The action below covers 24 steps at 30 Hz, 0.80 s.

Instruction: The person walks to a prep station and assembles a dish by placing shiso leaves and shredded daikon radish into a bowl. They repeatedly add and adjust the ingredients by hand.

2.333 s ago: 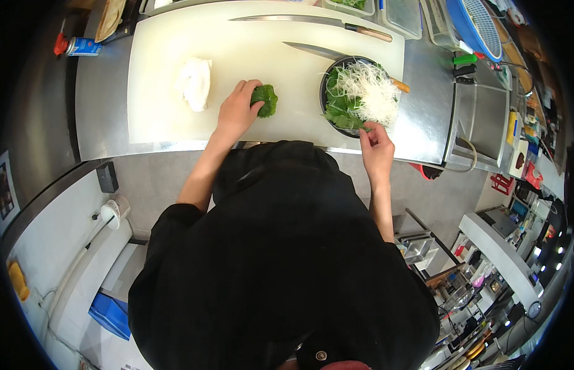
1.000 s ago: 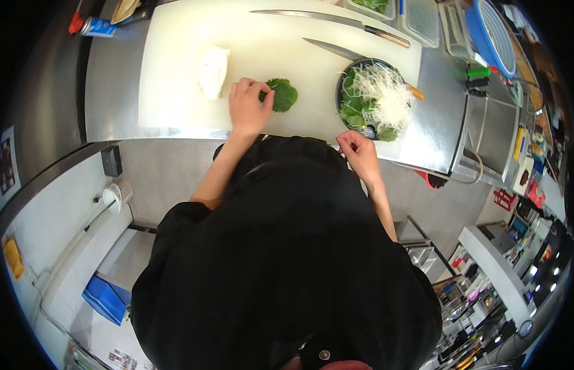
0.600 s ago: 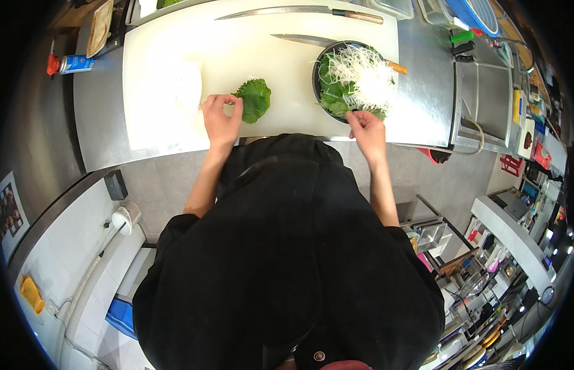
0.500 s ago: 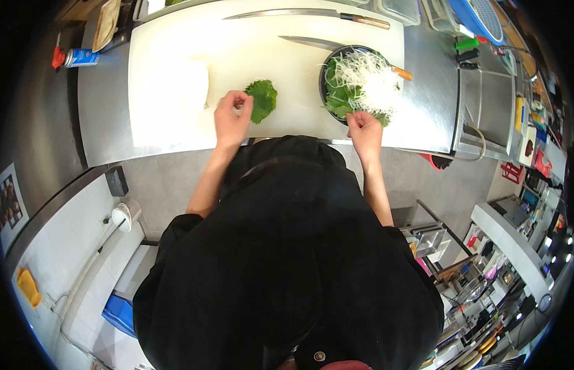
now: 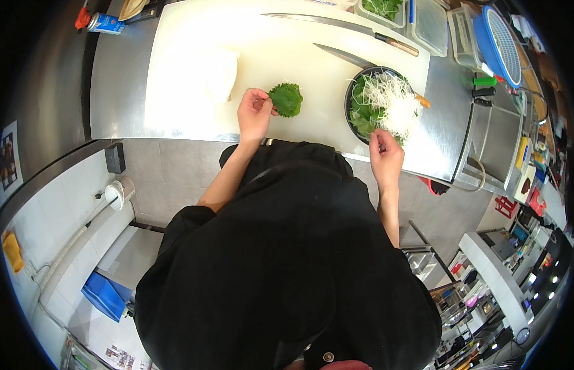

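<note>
On the white cutting board [image 5: 194, 80] lies a serrated green shiso leaf [image 5: 286, 100], with a few white shreds showing at its far edge. The fingers of my left hand [image 5: 255, 117] are closed on the leaf's left edge. Farther right, a dark round bowl [image 5: 348, 98] holds more green leaves [image 5: 366, 117] and a heap of white shredded radish [image 5: 395, 105]. My right hand [image 5: 386, 157] is at the bowl's near rim, thumb and fingers pinched together. Whatever is between those fingertips, if anything, is too small to make out.
A long knife [image 5: 336, 23] lies along the board's far side. A second knife [image 5: 345, 55] points out from behind the bowl. A pale, overexposed item [image 5: 224, 74] sits left of the leaf. Clear containers [image 5: 427, 28] and a blue basket [image 5: 498, 46] stand at the far right.
The whole view has shifted and tilted, moving the board's things rightward in the picture. My left fingers stay at the leaf's left edge; my right hand stays by the bowl's near rim.
</note>
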### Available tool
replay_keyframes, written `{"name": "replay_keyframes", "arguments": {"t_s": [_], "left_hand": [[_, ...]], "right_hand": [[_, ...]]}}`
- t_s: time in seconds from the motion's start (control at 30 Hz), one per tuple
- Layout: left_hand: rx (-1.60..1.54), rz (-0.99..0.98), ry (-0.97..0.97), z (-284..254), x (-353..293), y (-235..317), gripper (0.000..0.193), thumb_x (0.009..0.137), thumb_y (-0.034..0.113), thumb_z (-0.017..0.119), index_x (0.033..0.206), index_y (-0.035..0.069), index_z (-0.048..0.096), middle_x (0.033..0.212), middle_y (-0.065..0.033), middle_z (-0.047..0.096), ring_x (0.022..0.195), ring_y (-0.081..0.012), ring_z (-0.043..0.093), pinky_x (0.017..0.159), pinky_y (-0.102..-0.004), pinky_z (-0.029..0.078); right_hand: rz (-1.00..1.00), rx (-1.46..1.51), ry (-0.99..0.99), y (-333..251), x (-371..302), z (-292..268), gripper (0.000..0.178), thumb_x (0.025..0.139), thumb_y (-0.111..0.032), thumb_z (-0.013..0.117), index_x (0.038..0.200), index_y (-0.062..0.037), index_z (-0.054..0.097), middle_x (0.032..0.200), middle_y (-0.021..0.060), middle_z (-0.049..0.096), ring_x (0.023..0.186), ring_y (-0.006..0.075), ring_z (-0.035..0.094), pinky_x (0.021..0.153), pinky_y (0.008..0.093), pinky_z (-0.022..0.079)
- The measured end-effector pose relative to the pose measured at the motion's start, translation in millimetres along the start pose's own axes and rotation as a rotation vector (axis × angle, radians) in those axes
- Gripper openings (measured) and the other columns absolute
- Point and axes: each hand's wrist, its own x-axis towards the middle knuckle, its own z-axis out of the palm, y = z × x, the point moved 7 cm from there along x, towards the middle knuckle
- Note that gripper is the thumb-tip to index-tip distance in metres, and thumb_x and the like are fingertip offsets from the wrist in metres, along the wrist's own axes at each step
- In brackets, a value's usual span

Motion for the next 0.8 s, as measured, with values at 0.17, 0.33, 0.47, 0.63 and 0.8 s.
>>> {"name": "replay_keyframes", "arguments": {"t_s": [0.17,0.33,0.47,0.63,0.8], "left_hand": [[0.573,0.160,-0.028,-3.1,-6.9,14.8,0.018,0.087,-0.002,0.065,0.103,0.006,0.061,0.108,-0.0098,0.059,0.089,-0.0201,0.062,0.073,-0.0326,0.054],[0.728,0.484,0.039,-9.5,-15.8,39.2,0.019,0.089,0.006,0.067,0.107,0.008,0.065,0.114,-0.0138,0.057,0.098,-0.0293,0.059,0.082,-0.0379,0.050],[0.617,0.376,-0.042,-18.1,-11.2,42.5,0.020,0.101,0.018,0.060,0.115,0.005,0.064,0.105,-0.0098,0.061,0.089,-0.0202,0.061,0.077,-0.0328,0.048],[0.151,-0.050,-0.136,-9.5,-11.2,12.9,0.026,0.104,0.022,0.058,0.123,0.004,0.059,0.096,-0.0043,0.061,0.075,-0.0121,0.059,0.069,-0.0275,0.047],[0.254,0.072,-0.111,-5.5,-15.7,10.1,0.030,0.095,0.006,0.069,0.123,0.004,0.059,0.088,0.0000,0.060,0.072,-0.0047,0.054,0.065,-0.0211,0.044]], "right_hand": [[0.068,0.313,-0.025,-13.3,0.1,15.7,0.015,0.092,-0.004,0.072,0.106,-0.0008,0.075,0.086,0.0058,0.076,0.066,0.0058,0.063,0.057,0.0233,0.050],[0.010,0.491,-0.259,-57.2,20.3,68.8,0.016,0.091,0.001,0.071,0.106,-0.0003,0.075,0.091,0.0080,0.077,0.068,0.0088,0.067,0.059,0.0244,0.052],[-0.338,0.422,-0.411,-112.6,29.1,108.1,0.019,0.092,-0.002,0.070,0.111,-0.0004,0.074,0.094,0.0106,0.077,0.069,0.0138,0.069,0.063,0.0271,0.055],[-0.452,0.165,-0.467,-106.5,43.7,134.4,0.018,0.097,-0.007,0.066,0.111,-0.0025,0.076,0.097,0.0138,0.076,0.081,0.0193,0.071,0.071,0.0302,0.056],[-0.190,0.253,-0.441,-77.3,42.3,139.3,0.018,0.098,-0.011,0.067,0.112,-0.0033,0.076,0.096,0.0109,0.077,0.080,0.0151,0.071,0.073,0.0290,0.055]]}}
